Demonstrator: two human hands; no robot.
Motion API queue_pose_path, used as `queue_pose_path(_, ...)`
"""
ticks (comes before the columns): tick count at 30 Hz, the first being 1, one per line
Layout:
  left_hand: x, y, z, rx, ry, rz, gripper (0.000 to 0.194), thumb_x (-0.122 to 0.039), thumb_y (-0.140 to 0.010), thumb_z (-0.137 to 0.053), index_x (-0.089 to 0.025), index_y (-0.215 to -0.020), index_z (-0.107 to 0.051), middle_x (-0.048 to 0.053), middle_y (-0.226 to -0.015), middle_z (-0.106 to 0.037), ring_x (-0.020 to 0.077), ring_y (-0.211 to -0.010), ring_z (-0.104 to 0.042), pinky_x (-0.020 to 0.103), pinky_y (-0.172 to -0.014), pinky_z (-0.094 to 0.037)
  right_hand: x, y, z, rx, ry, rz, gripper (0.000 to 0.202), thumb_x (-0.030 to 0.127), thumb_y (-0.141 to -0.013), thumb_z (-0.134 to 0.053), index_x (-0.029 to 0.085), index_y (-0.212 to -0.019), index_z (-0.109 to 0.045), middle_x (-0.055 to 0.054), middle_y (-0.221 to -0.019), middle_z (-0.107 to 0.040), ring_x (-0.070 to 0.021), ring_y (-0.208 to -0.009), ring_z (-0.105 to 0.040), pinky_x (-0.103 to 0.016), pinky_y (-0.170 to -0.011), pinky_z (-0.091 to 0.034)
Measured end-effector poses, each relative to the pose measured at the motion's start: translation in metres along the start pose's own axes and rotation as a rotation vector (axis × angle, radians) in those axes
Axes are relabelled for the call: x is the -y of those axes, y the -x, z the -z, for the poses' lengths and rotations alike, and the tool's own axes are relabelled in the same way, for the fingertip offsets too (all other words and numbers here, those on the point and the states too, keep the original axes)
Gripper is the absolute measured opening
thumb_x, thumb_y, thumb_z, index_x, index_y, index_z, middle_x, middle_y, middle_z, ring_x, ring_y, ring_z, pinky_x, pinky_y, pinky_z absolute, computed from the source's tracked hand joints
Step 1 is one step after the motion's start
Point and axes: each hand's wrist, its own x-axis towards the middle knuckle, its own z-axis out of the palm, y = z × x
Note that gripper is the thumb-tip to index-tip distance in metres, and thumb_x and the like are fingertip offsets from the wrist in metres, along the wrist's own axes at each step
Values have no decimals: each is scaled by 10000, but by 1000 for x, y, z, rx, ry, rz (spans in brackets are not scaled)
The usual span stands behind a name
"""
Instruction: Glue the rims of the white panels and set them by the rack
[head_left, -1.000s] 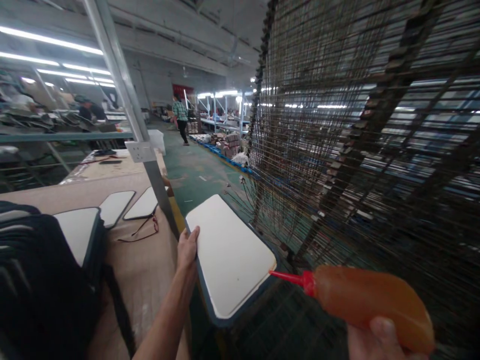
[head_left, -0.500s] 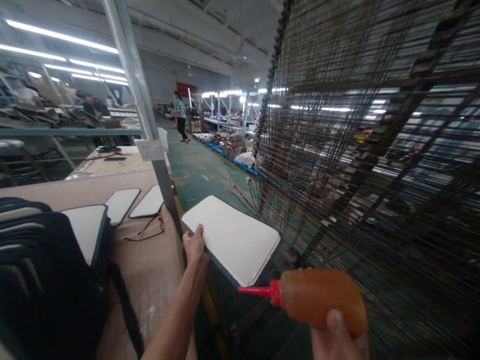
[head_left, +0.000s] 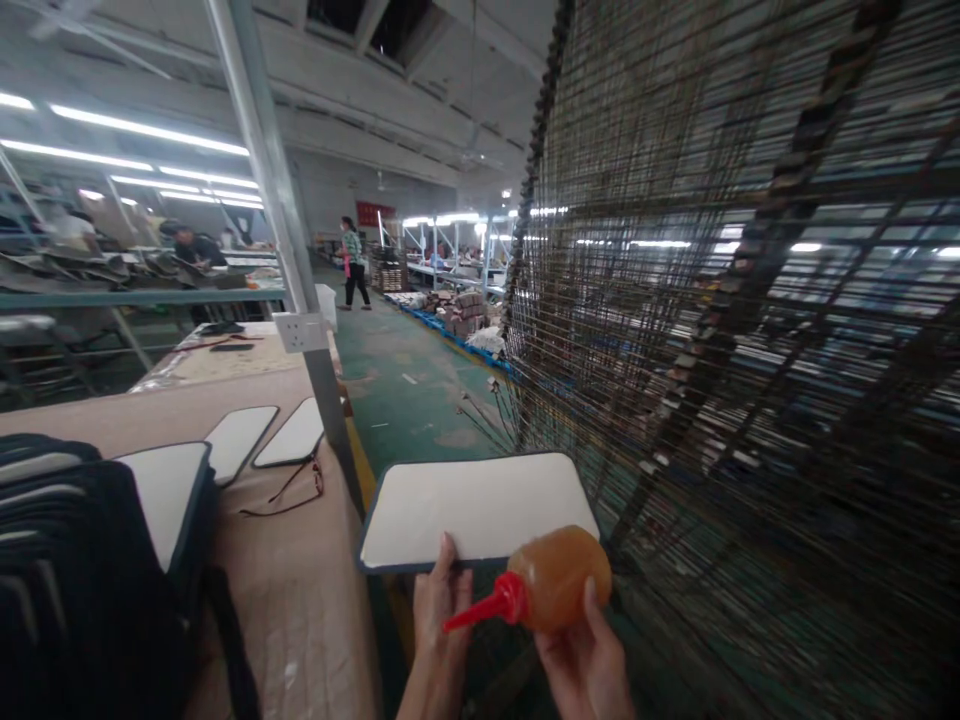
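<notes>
My left hand (head_left: 440, 610) grips the near edge of a flat white panel with a dark rim (head_left: 480, 505), held level in front of me between the workbench and a tall wire rack. My right hand (head_left: 589, 665) holds an amber squeeze bottle (head_left: 559, 578). Its red nozzle (head_left: 480, 608) points left, just under the panel's near edge and close to my left fingers.
A brown-covered workbench (head_left: 292, 620) lies at left with similar white panels (head_left: 238, 438), a dark stack of them (head_left: 82, 570) and red-framed glasses (head_left: 289, 490). A metal post (head_left: 281, 230) stands at the bench edge. The wire rack (head_left: 735, 330) fills the right. A person (head_left: 352, 262) walks the green aisle.
My left hand has turned the panel from lengthwise to crosswise and lowered it nearer. My right hand has brought the bottle left and up, its nozzle now beside my left fingers.
</notes>
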Motion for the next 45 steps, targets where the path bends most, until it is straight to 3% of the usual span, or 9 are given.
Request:
queue_pose_path(7, 19, 20, 54, 323, 11, 248, 130, -79, -715, -637, -138, -825, -601, 54, -790, -666, 163, -746, -652, 286, -731, -504, 11, 0, -12, 33, -61, 27, 377, 294, -519, -812, 203, -862, -686, -42, -864, -714, -185, -786, -670, -272, -698, -551)
queue_pose_path(11, -30, 21, 89, 545, -515, 267, 402, -229, -580, -781, -157, -943, -623, 81, -777, -673, 155, -591, -628, 199, -490, -411, 14, -2, -8, 64, -16, 46, 327, 337, -589, -770, 200, -873, -683, -38, -852, -715, -169, -789, -667, -256, -704, -543)
queue_pose_path(16, -107, 5, 6, 614, -917, -526, 302, -160, -550, -765, -155, -842, -688, 75, -759, -655, 140, -619, -571, 202, -528, -414, 11, 6, -3, 132, 49, 21, 289, 364, -633, -737, 210, -872, -687, -37, -874, -713, -182, -823, -663, -284, -739, -538)
queue_pose_path(20, -97, -18, -77, 893, -1140, -722, 392, -55, -429, -770, -185, -792, -698, 93, -936, -662, 215, -857, -593, 233, -684, -455, 6, 8, 2, 162, 85, -26, 315, 364, -577, -773, 203, -836, -695, -47, -855, -714, -202, -828, -663, -310, -744, -538)
queue_pose_path(28, -74, -46, -100, 1319, -1363, -385, 67, -175, -590, -705, -129, -636, -692, -4, -595, -631, 155, -562, -550, 204, -524, -407, 12, 7, 25, 155, 151, -27, 410, 396, -615, -746, 182, -956, -666, -76, -877, -708, -231, -893, -646, -383, -832, -499)
queue_pose_path(32, -87, -51, -84, 1193, -1180, -118, 406, -115, -579, -722, -126, -984, -681, 48, -828, -687, 206, -776, -614, 236, -654, -460, 44, 20, 38, 69, 264, 84, 526, 494, -609, -715, 192, -1032, -636, -100, -878, -704, -284, -920, -632, -473, -837, -488)
queue_pose_path(36, -101, -42, -66, 1036, -1070, 179, 474, -53, -547, -736, -119, -1012, -667, 81, -904, -689, 231, -868, -623, 257, -710, -477, 92, 27, 12, -159, 224, 463, 465, 490, -625, -696, 248, -1017, -635, -49, -893, -705, -245, -926, -626, -456, -936, -421)
queue_pose_path(40, -107, -25, -61, 1078, -1105, 378, 434, -60, -602, -708, -122, -1029, -663, 94, -962, -681, 227, -876, -626, 270, -750, -476, 130, 19, -19, 45, 303, 684, 523, 472, -618, -698, 248, -1081, -604, -52, -1044, -666, -241, -1065, -557, -460, -1043, -284)
queue_pose_path(45, -109, -5, -68, 959, -1103, 512, 514, 22, -500, -733, -154, -981, -681, 96, -932, -694, 265, -817, -643, 346, -705, -500, 150, 9, -23, 213, 420, 632, 569, 430, -587, -729, 243, -1104, -587, -92, -1118, -628, -302, -1103, -522, -564, -1011, -266)
